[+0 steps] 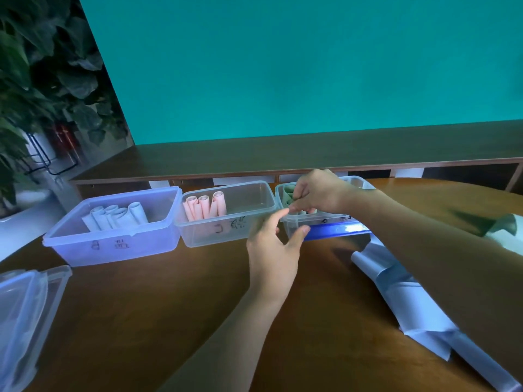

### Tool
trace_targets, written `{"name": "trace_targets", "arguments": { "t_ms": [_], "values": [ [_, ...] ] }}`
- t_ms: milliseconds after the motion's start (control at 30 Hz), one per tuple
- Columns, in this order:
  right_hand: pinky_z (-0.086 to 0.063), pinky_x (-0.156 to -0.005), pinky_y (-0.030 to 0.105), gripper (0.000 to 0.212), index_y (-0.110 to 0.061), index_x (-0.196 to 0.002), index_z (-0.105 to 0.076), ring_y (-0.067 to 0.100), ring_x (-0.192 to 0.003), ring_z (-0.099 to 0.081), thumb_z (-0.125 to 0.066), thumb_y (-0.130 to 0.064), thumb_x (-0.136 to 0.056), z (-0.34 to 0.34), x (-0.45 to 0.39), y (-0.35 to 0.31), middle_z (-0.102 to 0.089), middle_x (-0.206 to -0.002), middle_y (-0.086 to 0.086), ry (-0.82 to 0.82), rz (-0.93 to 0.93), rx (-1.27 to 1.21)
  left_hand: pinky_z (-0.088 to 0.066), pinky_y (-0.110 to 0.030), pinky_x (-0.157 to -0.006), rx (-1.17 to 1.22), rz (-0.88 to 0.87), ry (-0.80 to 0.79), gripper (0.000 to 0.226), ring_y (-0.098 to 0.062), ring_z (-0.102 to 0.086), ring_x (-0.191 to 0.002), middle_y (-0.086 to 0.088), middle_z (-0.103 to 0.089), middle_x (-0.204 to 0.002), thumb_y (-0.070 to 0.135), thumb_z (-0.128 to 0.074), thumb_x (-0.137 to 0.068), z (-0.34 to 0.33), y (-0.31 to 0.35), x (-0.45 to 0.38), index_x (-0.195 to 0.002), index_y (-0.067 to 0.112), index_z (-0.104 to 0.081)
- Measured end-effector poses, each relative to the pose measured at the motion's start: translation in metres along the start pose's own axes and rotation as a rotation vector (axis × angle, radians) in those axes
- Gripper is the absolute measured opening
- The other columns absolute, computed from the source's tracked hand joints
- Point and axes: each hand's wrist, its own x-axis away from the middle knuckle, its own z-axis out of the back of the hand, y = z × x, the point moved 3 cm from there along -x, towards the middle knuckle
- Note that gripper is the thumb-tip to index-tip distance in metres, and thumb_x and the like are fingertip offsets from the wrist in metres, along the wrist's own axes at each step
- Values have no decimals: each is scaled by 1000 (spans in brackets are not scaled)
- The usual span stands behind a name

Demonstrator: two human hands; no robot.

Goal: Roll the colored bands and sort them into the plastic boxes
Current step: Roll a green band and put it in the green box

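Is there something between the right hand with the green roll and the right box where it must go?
Nothing visible. The right hand is already over the open right box, with the green roll at its fingers above the other green rolls inside. The left hand touches the box's front wall, outside.

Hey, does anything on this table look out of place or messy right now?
Mostly tidy: rolls stand sorted in the three boxes. The odd bits are the unrolled pale bands sprawled creased across the table at the right, and the right box sitting on a blue lid, unlike the others.

Dim, bluish cast — wide-angle edge warping
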Motion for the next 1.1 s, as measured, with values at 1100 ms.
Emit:
{"name": "trace_targets", "arguments": {
  "t_ms": [1100],
  "values": [
    [-59, -65, 21, 19, -4, -92, -72, 22, -74, -75, -84, -1, -78, 3, 14, 6, -75, -87, 13, 65, -98, -241, -55, -26, -84, -22, -53, 62, 51, -13, -59, -108, 4, -64, -120, 40, -81, -80, 0, -3, 0, -127, 26, -66]
  ]
}}
